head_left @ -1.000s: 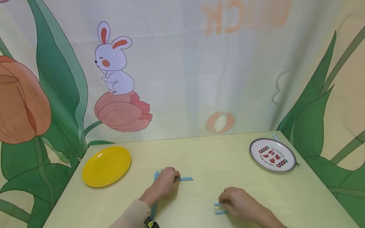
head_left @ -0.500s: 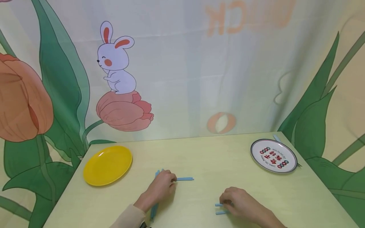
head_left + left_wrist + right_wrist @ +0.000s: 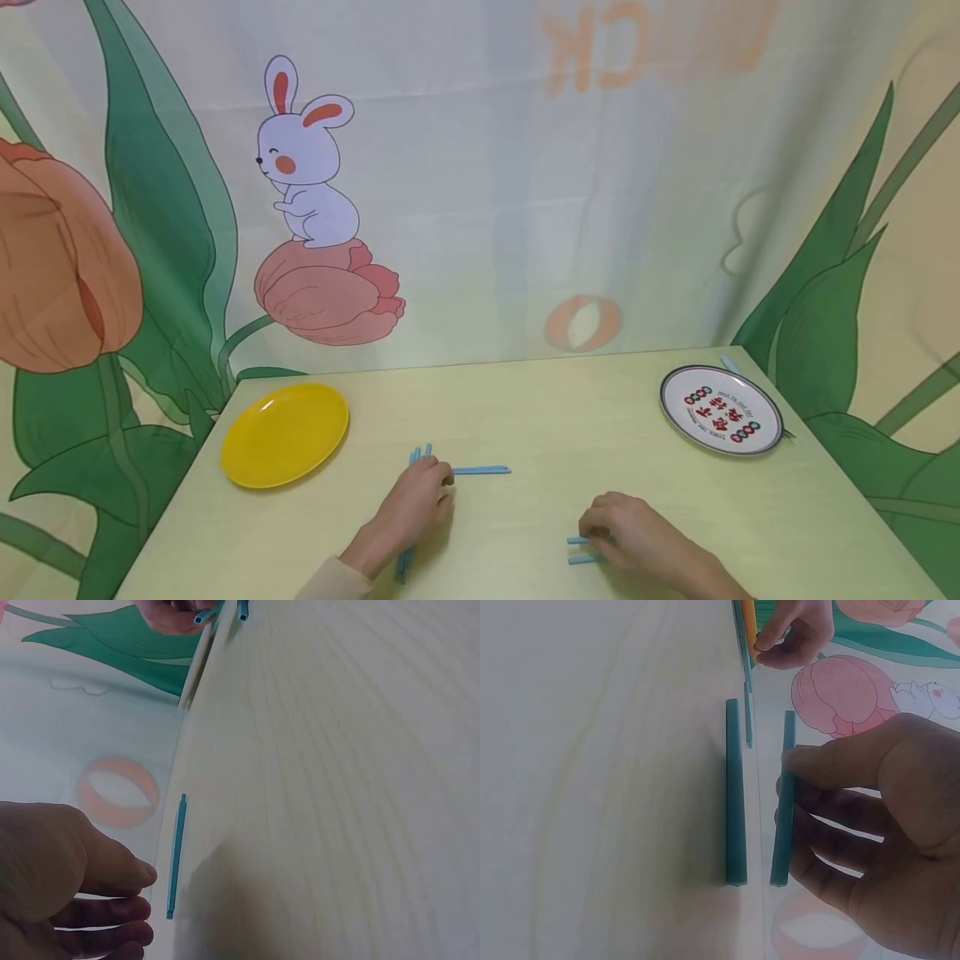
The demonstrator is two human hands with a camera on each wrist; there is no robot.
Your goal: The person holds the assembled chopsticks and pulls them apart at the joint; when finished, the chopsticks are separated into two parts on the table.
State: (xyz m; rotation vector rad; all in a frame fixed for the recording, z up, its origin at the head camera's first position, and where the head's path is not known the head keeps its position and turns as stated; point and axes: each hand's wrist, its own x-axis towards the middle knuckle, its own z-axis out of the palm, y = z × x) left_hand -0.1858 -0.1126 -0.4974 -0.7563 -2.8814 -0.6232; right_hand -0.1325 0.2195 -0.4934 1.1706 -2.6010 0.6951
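In the head view my left hand (image 3: 416,504) hovers over a bundle of several blue sticks (image 3: 405,567), hiding its middle. To the right of those fingertips lies a pair of thin blue sticks (image 3: 482,470), crosswise to the bundle. The left wrist view has the left hand (image 3: 67,885) with loosely bent fingers and nothing between them, beside a blue stick (image 3: 177,855). My right hand (image 3: 885,817) pinches a short blue stick (image 3: 784,799) between thumb and fingers. Parallel to it, another blue stick (image 3: 736,791) lies on the table.
A yellow plate (image 3: 285,435) sits at the back left of the pale table (image 3: 525,417). At the back right stands a white plate (image 3: 693,429) with red writing, fork tines (image 3: 787,434) poking out beside it. A printed curtain (image 3: 480,208) hangs behind.
My left hand has drawn back to the left, away from the pair of sticks, so more of their length shows. The right hand has hardly moved.
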